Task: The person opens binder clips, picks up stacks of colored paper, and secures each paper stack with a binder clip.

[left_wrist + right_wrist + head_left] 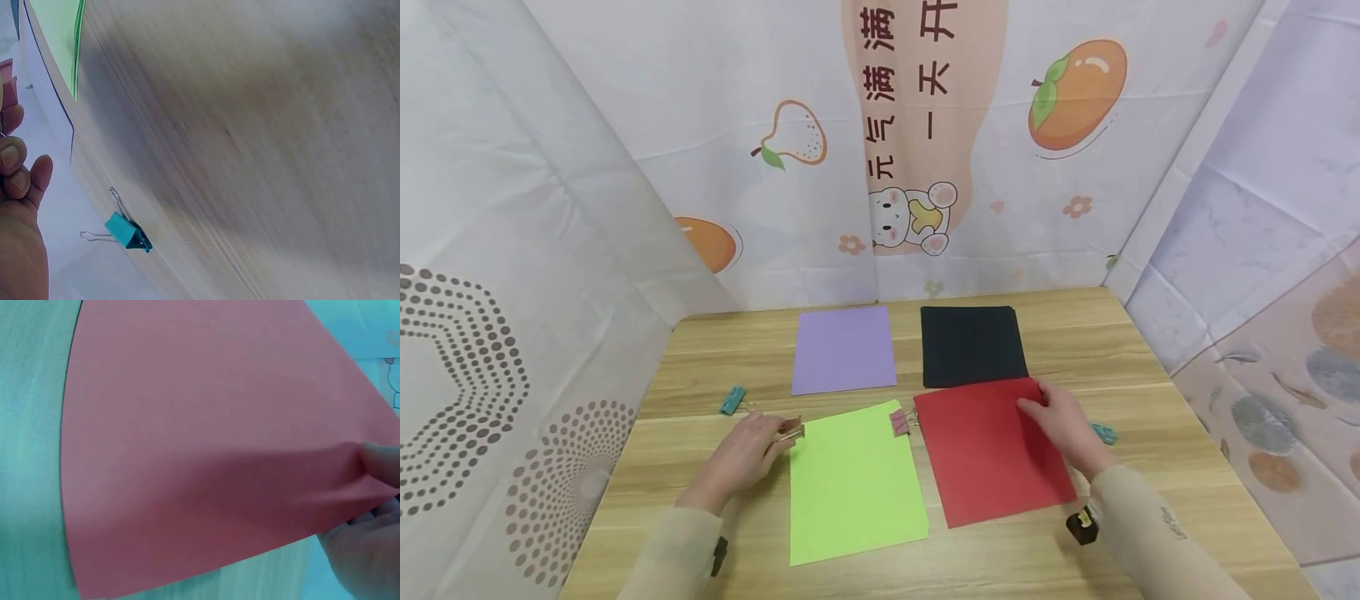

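Observation:
My left hand (741,458) grips a pink binder clip (792,428) at the upper left corner of the lime green paper stack (857,492). In the left wrist view, part of that clip shows above curled fingertips. A second pink binder clip (901,422) sits at the stack's upper right corner, its wire handles near the red paper (992,454). With thumb and fingers my right hand (1060,425) pinches the red paper near its upper right corner. The right wrist view shows the thumb on top, fingers under the edge, and the sheet bending there.
Behind lie a purple paper stack (844,350) and a black paper stack (973,346). One teal binder clip (732,400) rests left of my left hand; another teal binder clip (1103,433) lies beyond my right wrist. Printed curtains (700,108) enclose the wooden table (647,500).

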`<action>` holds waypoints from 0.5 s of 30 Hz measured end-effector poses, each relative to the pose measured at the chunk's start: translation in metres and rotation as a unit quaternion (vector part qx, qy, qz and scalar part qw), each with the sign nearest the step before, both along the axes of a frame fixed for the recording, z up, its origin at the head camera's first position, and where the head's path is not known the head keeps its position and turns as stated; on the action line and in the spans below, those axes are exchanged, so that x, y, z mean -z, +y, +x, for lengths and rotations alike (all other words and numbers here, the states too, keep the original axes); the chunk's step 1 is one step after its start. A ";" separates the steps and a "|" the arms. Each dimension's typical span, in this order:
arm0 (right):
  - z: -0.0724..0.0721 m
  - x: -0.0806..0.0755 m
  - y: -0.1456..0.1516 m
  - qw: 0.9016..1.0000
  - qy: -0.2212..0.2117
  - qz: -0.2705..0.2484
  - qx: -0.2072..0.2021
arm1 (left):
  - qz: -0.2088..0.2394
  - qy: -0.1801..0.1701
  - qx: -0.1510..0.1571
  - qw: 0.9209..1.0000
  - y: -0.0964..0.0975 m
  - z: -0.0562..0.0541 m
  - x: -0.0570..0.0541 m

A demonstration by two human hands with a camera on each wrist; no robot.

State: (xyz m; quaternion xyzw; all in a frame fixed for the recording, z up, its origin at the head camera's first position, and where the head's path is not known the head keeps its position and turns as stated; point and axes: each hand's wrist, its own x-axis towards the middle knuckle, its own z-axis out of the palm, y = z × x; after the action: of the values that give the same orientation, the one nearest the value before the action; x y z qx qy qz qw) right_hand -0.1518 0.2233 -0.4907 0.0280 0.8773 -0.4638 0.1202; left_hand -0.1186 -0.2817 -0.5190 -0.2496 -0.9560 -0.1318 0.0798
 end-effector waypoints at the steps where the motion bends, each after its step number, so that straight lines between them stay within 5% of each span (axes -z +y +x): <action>1: 0.000 -0.002 0.000 1.000 0.002 -0.007 -0.003 | 0.001 -0.003 0.000 1.000 0.001 0.000 0.000; 15: 0.004 -0.023 0.005 0.996 0.062 -0.061 -0.010 | 0.006 -0.014 0.009 1.000 0.015 -0.005 -0.002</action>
State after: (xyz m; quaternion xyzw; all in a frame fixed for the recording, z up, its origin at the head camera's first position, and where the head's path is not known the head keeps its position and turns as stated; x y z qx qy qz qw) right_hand -0.1478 0.2283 -0.4675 -0.0172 0.8535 -0.5159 0.0719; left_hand -0.1241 -0.2668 -0.5167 -0.2562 -0.9538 -0.1421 0.0671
